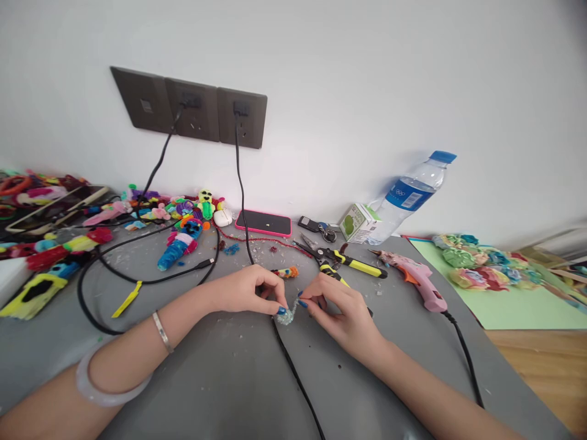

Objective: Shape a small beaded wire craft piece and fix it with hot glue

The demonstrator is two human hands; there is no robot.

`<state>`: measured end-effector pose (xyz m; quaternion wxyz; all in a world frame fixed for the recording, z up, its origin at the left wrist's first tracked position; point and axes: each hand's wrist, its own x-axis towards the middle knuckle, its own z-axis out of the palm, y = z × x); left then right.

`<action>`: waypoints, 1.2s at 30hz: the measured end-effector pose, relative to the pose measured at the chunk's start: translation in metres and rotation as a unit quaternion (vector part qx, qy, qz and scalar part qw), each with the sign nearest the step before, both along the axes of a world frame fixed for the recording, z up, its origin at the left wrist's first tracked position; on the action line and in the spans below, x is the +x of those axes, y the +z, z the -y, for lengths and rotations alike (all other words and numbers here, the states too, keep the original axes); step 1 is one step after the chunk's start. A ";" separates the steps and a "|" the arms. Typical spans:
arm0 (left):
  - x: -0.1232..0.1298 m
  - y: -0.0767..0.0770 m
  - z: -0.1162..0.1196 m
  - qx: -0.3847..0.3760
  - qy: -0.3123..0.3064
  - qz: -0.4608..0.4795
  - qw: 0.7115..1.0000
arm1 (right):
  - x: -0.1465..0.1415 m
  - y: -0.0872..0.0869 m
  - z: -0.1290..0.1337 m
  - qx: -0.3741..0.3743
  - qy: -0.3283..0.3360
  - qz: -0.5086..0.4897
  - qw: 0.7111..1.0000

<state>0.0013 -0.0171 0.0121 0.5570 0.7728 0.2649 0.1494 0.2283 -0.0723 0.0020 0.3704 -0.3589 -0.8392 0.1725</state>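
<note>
Near the middle of the grey table, my left hand point(251, 292) pinches a small clear beaded piece point(286, 316) between thumb and forefinger. My right hand point(339, 308) is just to its right, its thumb and forefinger closed on the thin beaded end that rises from the piece. Both hands have blue nails, and the fingertips are a short gap apart. Behind them lies a small orange patterned item point(288, 272). Pliers with yellow and black handles point(362, 264) lie beyond my right hand. A black cable point(293, 370) runs beneath the beaded piece.
A pink glue gun point(419, 281), a water bottle point(408, 198) and a green-white carton point(359, 222) stand or lie at the right. A pink-edged phone point(263, 223) is near the wall. Colourful fuzzy figures point(181, 242) and looped cables crowd the left. Loose beads are scattered about.
</note>
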 end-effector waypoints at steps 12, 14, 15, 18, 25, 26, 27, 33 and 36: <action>-0.002 -0.002 -0.001 0.002 -0.012 -0.006 1.000 | 0.000 -0.001 0.001 -0.018 0.008 0.002 1.000; -0.001 -0.002 -0.001 0.002 -0.013 -0.007 1.000 | 0.001 -0.001 0.001 -0.018 0.009 0.002 1.000; -0.001 -0.002 -0.001 0.001 -0.013 -0.008 1.000 | 0.001 -0.002 0.000 -0.018 0.009 0.002 1.000; -0.001 -0.001 -0.001 0.000 -0.013 -0.009 1.000 | 0.001 -0.002 0.000 -0.021 0.013 0.002 1.000; -0.002 -0.001 -0.001 0.009 -0.017 -0.012 1.000 | 0.000 -0.001 0.001 -0.006 0.019 0.001 1.000; -0.002 -0.001 -0.001 0.009 -0.018 -0.012 1.000 | 0.000 0.000 0.001 -0.002 0.019 0.003 1.000; -0.002 0.000 0.000 0.009 -0.019 -0.012 1.000 | -0.001 0.000 0.001 0.000 0.019 0.005 1.000; -0.001 0.002 0.001 0.015 -0.024 -0.014 0.999 | -0.001 0.000 0.001 0.007 0.022 0.011 1.000; -0.001 0.000 0.001 0.020 -0.025 -0.019 0.999 | -0.002 0.001 0.002 0.013 0.024 0.012 1.000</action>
